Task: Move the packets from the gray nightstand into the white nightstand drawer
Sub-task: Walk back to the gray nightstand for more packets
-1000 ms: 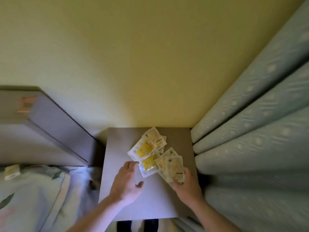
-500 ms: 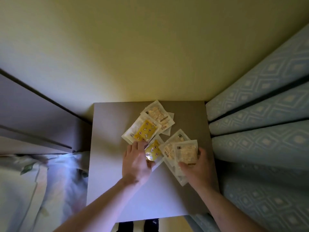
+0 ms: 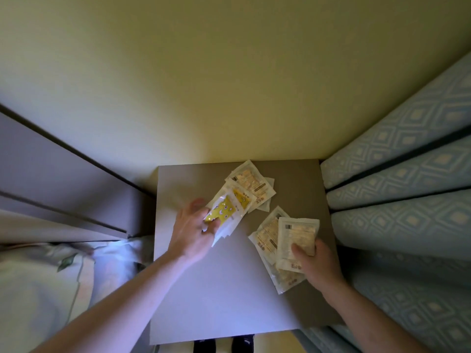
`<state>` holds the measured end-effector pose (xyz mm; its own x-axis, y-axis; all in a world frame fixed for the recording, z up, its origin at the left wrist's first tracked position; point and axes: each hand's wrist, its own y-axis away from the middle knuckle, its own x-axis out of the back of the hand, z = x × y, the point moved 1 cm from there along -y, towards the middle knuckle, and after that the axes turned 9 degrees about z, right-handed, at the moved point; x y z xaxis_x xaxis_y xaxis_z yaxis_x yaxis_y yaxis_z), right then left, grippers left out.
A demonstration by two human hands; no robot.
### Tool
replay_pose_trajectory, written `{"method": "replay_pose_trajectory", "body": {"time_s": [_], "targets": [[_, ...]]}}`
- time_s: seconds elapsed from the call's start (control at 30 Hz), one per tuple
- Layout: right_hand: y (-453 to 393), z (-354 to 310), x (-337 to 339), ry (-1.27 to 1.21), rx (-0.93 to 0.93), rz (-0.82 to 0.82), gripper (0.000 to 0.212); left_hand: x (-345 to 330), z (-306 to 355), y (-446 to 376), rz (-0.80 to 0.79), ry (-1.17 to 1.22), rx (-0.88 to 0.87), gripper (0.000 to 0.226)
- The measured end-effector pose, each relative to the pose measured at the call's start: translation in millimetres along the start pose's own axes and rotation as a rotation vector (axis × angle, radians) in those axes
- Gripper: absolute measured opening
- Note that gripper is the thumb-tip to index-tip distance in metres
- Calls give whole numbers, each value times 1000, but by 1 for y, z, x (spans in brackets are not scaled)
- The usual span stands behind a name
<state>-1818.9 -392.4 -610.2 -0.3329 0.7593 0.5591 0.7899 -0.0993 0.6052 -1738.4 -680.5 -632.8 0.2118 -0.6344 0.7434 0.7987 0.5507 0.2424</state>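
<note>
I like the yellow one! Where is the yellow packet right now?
In the head view, the yellow packet is pinched in the left hand, left of middle on the gray nightstand, overlapping another yellow packet behind it.

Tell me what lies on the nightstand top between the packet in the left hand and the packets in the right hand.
Only bare gray nightstand top shows in the head view between the left hand's yellow packet and the right hand's pale packets.

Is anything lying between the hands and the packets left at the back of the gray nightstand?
Nothing visible does. The left hand already grips a yellow packet, the right hand a pale packet. The back packets lie uncovered on the gray nightstand. The white nightstand drawer is not in view.
</note>
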Motion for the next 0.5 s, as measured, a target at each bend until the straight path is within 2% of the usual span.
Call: {"method": "replay_pose_trajectory", "body": {"time_s": [0.17, 0.3, 0.4, 0.5], "targets": [[-8, -19, -34, -92, -106, 91, 28, -14, 15, -17, -22, -172, -66, 33], [-8, -25, -50, -163, -145, 128, 35, -18, 22, -16, 59, -139, -10, 41], [-4, -24, -48, -212, -133, 159, 38, -16, 25, -15, 105, -78, -17, 36], [6, -17, -39, -248, -112, 116, 41, -12, 27, -11, 121, -23, -4, 34]]}}
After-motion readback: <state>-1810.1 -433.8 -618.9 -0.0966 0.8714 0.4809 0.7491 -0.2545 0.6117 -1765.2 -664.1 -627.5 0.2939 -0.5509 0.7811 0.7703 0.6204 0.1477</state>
